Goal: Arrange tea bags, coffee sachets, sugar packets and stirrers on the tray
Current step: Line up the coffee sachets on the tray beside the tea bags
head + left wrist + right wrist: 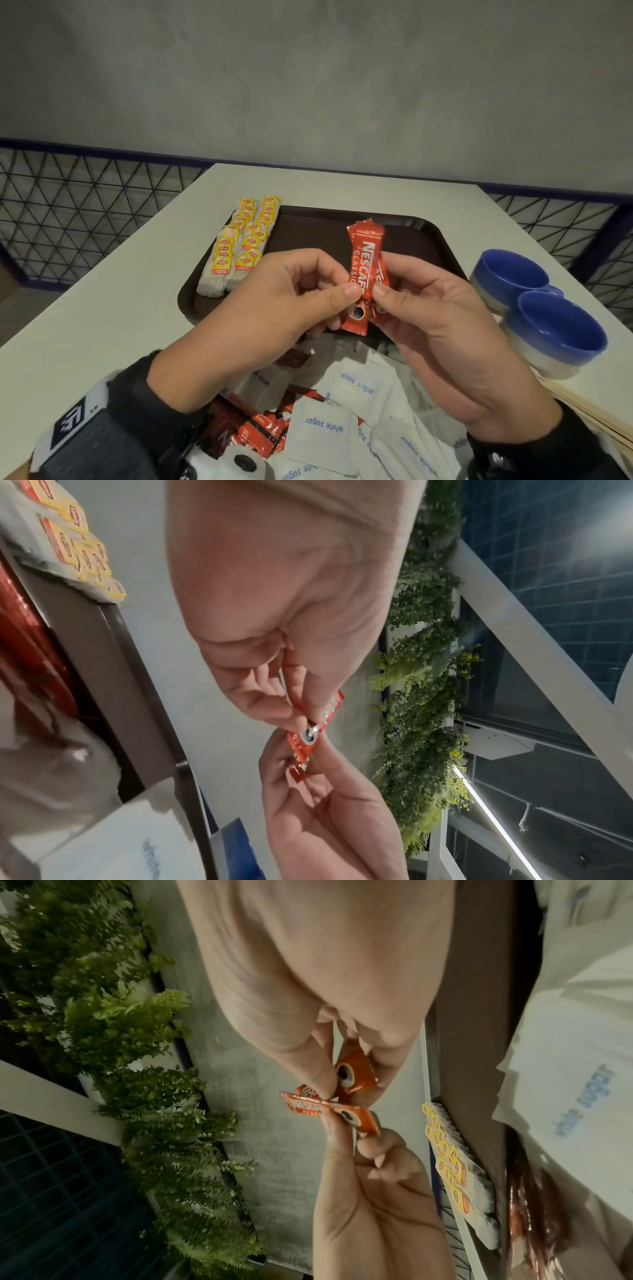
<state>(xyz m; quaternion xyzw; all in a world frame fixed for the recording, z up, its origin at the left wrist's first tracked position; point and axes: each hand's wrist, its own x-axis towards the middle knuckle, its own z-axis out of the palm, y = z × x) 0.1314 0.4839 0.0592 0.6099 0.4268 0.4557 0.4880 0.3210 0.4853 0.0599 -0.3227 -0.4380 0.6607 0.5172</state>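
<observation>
Over the brown tray [308, 222] both hands hold red Nescafe coffee sachets upright. My left hand [347, 286] pinches the front sachet [361, 260] between thumb and forefinger. My right hand [383, 289] pinches a second sachet [383, 274] just behind it. The right wrist view shows the two apart: one sachet [352, 1074] in the right hand [346, 1088], the other sachet [329, 1110] in the left hand [346, 1131]. Tea bags [239, 243] lie in two rows on the tray's left side. Loose sachets [257, 428] and white sugar packets [325, 425] are heaped near me. Wooden stirrers [582, 411] lie at the right.
Two blue bowls [510, 274] [558, 329] stand on the white table [120, 291] right of the tray. A wire mesh fence [68, 212] runs behind the table. The tray's middle and right side are bare.
</observation>
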